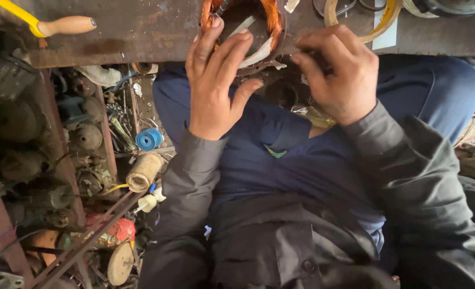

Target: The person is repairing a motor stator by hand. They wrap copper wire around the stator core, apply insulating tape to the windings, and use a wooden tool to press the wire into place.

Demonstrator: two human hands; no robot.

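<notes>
A round motor stator with copper windings (272, 16) sits at the near edge of a rusty metal bench (141, 32). My left hand (216, 80) rests on the stator's rim, with fingers reaching into its bore beside white insulating paper (256, 53). My right hand (336, 72) is closed at the stator's right side, fingers pinched around something small and dark that I cannot make out. Below both hands are my grey sleeves and blue trousers (280, 155).
A tool with a wooden handle (66, 25) and a yellow shaft lies on the bench at the left. A coil of pale wire (379, 21) lies at the right. On the floor to the left are old motor parts, a blue plastic fan (149, 139) and a cardboard tube (144, 171).
</notes>
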